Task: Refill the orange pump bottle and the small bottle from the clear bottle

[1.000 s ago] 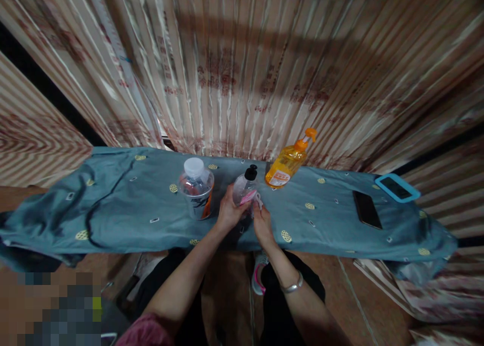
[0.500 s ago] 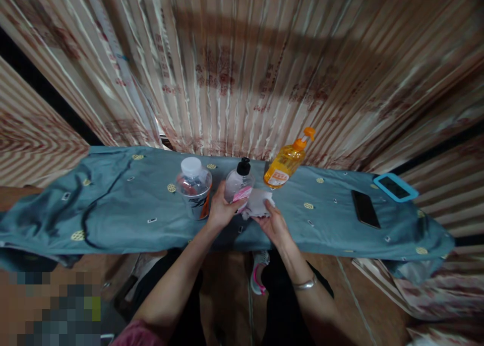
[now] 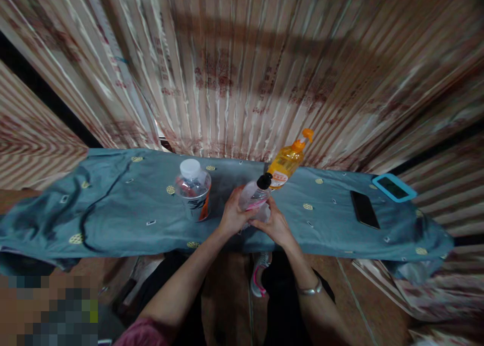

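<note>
A clear pump bottle [image 3: 252, 194] with a black pump top and a pink label is in my left hand [image 3: 231, 215], tilted to the right. My left fingers wrap round its side. My right hand [image 3: 278, 222] is curled at the bottle's lower right, holding a white cloth or tissue [image 3: 263, 214] against it. The cloth is partly hidden by the bottle and my fingers. Just behind stands an orange pump bottle [image 3: 285, 165] with a white label, its lower left partly covered by the black pump top.
To the left stands a clear plastic container with a white lid [image 3: 192, 192]. A black phone [image 3: 365, 210] and a blue-framed device [image 3: 394, 187] lie at the right. All are on a narrow table with a teal cloth [image 3: 124, 205], backed by a striped curtain [image 3: 227, 83].
The clear pump bottle has moved right and tipped from upright towards the right. My left hand moved with it, and my right hand has brought the white cloth against its lower side.
</note>
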`<action>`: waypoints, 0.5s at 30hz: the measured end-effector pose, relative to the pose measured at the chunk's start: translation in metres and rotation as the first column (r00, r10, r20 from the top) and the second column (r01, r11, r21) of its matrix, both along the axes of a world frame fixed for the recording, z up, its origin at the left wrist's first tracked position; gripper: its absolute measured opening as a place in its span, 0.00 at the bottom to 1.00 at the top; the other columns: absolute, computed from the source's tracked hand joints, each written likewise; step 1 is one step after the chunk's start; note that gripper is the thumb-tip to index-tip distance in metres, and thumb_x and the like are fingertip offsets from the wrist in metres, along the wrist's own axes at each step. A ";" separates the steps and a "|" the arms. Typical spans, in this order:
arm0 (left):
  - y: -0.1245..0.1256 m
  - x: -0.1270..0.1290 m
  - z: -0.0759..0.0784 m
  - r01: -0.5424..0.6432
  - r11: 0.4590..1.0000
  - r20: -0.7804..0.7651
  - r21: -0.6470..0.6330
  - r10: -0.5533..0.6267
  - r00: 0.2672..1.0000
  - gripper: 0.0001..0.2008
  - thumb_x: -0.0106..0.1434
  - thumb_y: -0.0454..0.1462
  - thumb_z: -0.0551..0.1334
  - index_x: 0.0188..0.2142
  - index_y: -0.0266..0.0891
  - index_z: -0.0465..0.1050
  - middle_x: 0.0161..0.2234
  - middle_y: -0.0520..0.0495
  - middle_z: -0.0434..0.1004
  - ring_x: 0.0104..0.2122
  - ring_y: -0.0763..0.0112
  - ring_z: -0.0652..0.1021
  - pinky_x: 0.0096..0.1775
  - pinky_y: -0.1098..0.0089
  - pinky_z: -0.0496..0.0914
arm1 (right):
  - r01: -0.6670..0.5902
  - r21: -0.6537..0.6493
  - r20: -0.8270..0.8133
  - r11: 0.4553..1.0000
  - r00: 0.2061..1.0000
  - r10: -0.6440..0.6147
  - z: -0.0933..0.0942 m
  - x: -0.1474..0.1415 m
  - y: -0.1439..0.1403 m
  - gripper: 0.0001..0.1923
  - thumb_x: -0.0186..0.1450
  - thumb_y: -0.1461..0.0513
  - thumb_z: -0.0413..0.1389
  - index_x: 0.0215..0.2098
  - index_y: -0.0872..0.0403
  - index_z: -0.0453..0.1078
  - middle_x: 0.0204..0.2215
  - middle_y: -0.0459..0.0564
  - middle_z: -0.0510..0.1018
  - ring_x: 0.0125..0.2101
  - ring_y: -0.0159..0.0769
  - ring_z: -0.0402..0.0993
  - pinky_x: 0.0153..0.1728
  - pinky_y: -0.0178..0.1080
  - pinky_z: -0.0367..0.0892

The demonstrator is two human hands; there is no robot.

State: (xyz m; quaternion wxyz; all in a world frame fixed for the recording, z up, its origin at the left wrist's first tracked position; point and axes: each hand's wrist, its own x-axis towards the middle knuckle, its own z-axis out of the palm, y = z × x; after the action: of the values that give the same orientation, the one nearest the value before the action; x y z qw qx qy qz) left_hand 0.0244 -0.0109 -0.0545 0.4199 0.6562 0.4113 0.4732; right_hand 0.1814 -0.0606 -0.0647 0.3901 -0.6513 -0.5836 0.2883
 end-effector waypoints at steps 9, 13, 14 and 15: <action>0.002 0.038 -0.012 0.062 0.998 -0.018 0.014 -0.062 0.998 0.36 0.50 0.37 0.71 0.58 0.40 0.63 0.57 0.39 0.70 0.58 0.52 0.71 0.60 0.51 0.63 | 0.221 -0.031 0.120 0.975 0.969 -0.215 0.005 -0.007 0.009 0.19 0.64 0.57 0.61 0.50 0.57 0.67 0.38 0.49 0.76 0.36 0.37 0.75 0.39 0.43 0.72; -0.003 0.044 -0.027 0.127 0.992 -0.072 0.023 -0.126 0.989 0.42 0.58 0.44 0.66 0.66 0.38 0.48 0.68 0.33 0.52 0.67 0.50 0.58 0.65 0.49 0.55 | 0.364 -0.048 0.189 0.930 0.918 -0.349 0.009 0.016 0.021 0.21 0.65 0.52 0.60 0.49 0.57 0.67 0.36 0.49 0.75 0.36 0.37 0.74 0.39 0.44 0.72; -0.005 0.043 -0.032 0.141 0.990 -0.107 0.019 -0.138 0.985 0.40 0.61 0.44 0.63 0.67 0.37 0.46 0.69 0.33 0.49 0.68 0.51 0.56 0.65 0.49 0.54 | 0.399 -0.049 0.208 0.916 0.901 -0.381 0.010 0.023 0.025 0.21 0.65 0.52 0.60 0.49 0.57 0.67 0.37 0.50 0.75 0.37 0.38 0.74 0.40 0.45 0.72; -0.006 0.042 -0.036 0.156 0.988 -0.156 0.018 -0.151 0.976 0.37 0.64 0.43 0.61 0.67 0.37 0.46 0.69 0.33 0.49 0.68 0.52 0.56 0.66 0.48 0.53 | 0.428 -0.048 0.227 0.902 0.884 -0.408 0.009 0.029 0.030 0.22 0.64 0.51 0.60 0.50 0.57 0.67 0.39 0.51 0.75 0.39 0.39 0.74 0.42 0.46 0.71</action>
State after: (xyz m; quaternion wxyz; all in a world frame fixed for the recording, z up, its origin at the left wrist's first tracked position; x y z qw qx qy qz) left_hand 0.0667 -0.0169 -0.0909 0.4122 0.7269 0.3834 0.3933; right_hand 0.2102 -0.0309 -0.0554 0.3467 -0.8068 -0.4528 0.1544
